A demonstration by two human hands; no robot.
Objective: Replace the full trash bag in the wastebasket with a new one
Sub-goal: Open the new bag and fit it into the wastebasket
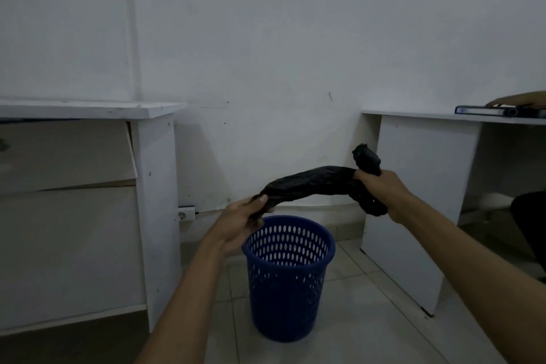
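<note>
A blue perforated plastic wastebasket (288, 278) stands on the tiled floor between two white desks, with no bag visible inside it. Above it I hold a black trash bag (313, 182), bunched into a long twisted strip. My left hand (240, 221) grips its left end just over the basket's rim. My right hand (382, 193) is closed on the right end, where more rolled black plastic sticks out above and below the fist.
A white desk with drawers (88, 201) stands at the left, another white desk (419, 201) at the right. A wall socket (186, 213) sits low on the wall. Another person's hand (520, 100) rests on a blue folder (499, 111) at the far right.
</note>
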